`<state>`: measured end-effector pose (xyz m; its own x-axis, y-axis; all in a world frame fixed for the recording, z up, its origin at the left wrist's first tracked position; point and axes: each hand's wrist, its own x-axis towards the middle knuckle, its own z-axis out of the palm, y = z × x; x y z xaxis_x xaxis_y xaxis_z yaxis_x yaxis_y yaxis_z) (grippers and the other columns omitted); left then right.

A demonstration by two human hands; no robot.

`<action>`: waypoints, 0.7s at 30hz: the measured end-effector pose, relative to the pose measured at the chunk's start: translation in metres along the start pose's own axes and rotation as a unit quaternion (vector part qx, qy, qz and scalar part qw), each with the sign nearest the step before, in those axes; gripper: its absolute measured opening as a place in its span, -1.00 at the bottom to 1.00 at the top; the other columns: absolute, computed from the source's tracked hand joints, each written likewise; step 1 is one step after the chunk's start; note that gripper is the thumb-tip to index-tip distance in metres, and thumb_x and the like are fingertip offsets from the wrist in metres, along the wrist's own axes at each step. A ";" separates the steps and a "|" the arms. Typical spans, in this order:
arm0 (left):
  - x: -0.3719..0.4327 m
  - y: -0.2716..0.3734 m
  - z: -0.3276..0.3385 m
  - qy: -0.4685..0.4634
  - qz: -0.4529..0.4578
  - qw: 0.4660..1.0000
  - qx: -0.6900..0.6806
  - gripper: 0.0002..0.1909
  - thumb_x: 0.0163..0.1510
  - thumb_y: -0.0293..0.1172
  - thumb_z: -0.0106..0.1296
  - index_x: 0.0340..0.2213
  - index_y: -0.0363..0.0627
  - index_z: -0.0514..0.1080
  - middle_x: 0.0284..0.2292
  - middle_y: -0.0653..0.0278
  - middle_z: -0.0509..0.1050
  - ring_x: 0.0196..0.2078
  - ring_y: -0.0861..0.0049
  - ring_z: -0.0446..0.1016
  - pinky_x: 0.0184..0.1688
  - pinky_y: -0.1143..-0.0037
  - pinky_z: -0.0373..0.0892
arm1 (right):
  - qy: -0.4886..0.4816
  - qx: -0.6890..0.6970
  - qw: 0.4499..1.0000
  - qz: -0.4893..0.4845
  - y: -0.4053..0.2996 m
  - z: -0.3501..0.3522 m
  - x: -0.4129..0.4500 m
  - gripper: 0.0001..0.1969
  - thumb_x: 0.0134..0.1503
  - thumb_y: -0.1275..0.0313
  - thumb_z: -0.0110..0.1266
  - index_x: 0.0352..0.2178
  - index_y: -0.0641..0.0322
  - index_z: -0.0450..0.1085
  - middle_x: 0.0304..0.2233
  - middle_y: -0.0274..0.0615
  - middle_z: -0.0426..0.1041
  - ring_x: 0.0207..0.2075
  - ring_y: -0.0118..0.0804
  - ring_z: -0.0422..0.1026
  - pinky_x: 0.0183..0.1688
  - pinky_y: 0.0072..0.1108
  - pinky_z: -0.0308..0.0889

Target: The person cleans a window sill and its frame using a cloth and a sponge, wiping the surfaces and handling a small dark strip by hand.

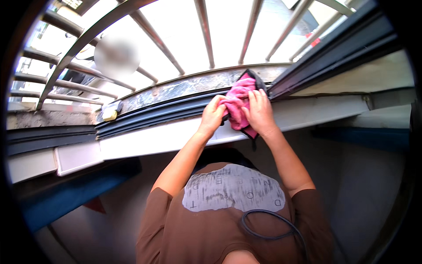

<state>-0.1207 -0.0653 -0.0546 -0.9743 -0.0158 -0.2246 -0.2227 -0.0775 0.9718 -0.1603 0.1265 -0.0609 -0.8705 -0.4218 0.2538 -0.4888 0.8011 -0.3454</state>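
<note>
Both of my hands grip a bunched pink cloth [238,102] with dark edging, held over the right part of a window sill. My left hand [212,115] pinches the cloth's left side between thumb and fingers. On its right side, my right hand [259,110] curls around the folds. Beneath and to the left of the cloth run the dark grooves of a sliding window track [158,114]. A white inner sill ledge [148,138] lies between the track and my body. The cloth hides the track's right end.
Metal security bars [206,36] curve beyond a worn outer ledge [171,85]. A dark window frame [333,49] slants up at the right. A small yellowish and dark object [111,111], perhaps a sponge, sits at the track's left end. A cable [268,236] loops over my shirt.
</note>
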 end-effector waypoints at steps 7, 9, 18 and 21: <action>-0.002 -0.002 -0.002 -0.014 -0.054 0.995 -0.078 -0.82 0.14 -0.61 -0.13 -0.23 -0.20 0.40 -0.33 0.38 0.41 -0.30 0.74 0.38 -0.29 0.66 0.36 | -0.048 -0.093 0.994 -0.024 -0.005 -0.005 0.012 -0.35 -0.13 0.18 0.32 -0.08 0.40 0.31 -0.07 0.13 0.35 0.05 0.13 0.28 0.15 -0.23 0.17; -0.001 -0.005 -0.008 -0.032 -0.049 0.997 -0.041 -0.80 0.19 -0.59 -0.16 -0.17 -0.19 0.38 -0.31 0.40 0.42 -0.27 0.77 0.38 -0.22 0.71 0.35 | -0.032 -0.091 0.995 -0.021 -0.009 -0.007 0.017 -0.43 -0.18 0.21 0.35 -0.18 0.34 0.35 -0.14 0.07 0.39 -0.04 0.05 0.34 0.06 -0.25 0.22; 0.000 -0.025 -0.049 0.027 0.138 0.971 0.195 -0.79 0.10 -0.59 -0.10 -0.23 -0.21 0.45 -0.36 0.31 0.46 -0.35 0.65 0.43 -0.27 0.61 0.37 | 0.017 -0.099 0.995 -0.024 -0.012 0.001 0.023 -0.48 -0.31 0.15 0.40 -0.36 0.18 0.34 -0.33 -0.12 0.39 -0.24 -0.09 0.38 -0.19 -0.28 0.26; 0.000 -0.013 -0.075 0.051 0.216 0.936 0.273 -0.76 0.01 -0.71 -0.13 -0.28 -0.23 0.43 -0.31 0.14 0.45 -0.29 0.34 0.46 -0.19 0.47 0.39 | 0.047 -0.046 0.997 -0.027 -0.029 0.018 0.023 -0.51 -0.29 0.21 0.39 -0.34 0.17 0.37 -0.33 -0.14 0.39 -0.22 -0.09 0.38 -0.15 -0.27 0.27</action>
<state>-0.1150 -0.1387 -0.0725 -0.9752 -0.0242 0.2198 0.1816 0.4793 0.8587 -0.1673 0.0855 -0.0611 -0.8321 -0.4264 0.3547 -0.5230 0.8162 -0.2456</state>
